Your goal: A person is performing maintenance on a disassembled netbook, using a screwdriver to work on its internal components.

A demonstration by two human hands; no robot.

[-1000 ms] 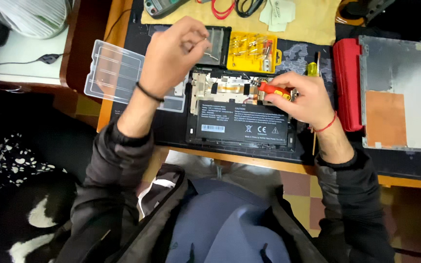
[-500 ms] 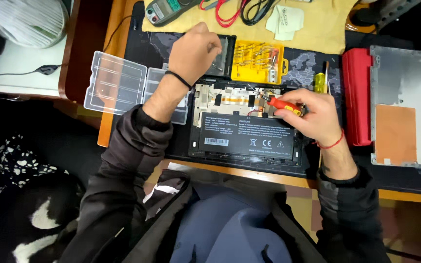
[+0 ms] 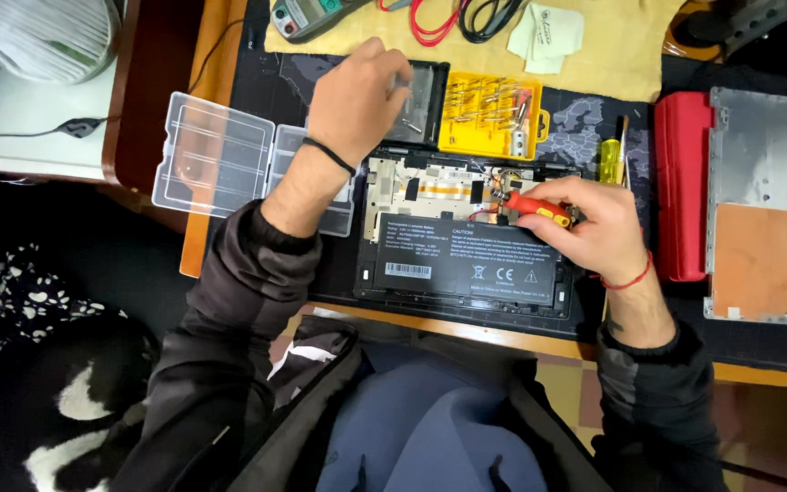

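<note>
An opened tablet-like device (image 3: 430,187) lies on a dark mat, its black battery (image 3: 466,260) and circuit boards exposed. My right hand (image 3: 585,223) grips a red and yellow screwdriver (image 3: 530,206), tip down on the board near the device's upper middle. My left hand (image 3: 357,96) is raised over the black lid of the bit case (image 3: 423,96), fingers pinched together; whether they hold anything is hidden. A yellow tray of screwdriver bits (image 3: 489,114) sits just right of that lid.
A clear plastic compartment box (image 3: 220,155) lies open at the left edge of the desk. A red case (image 3: 680,182) and the grey back cover (image 3: 767,210) lie to the right. A yellow-handled screwdriver (image 3: 612,159), a multimeter (image 3: 307,16) and leads are at the back.
My left hand has moved right and back from the clear box toward the black lid. My right hand stays on the screwdriver at the board. The camera has shifted slightly.
</note>
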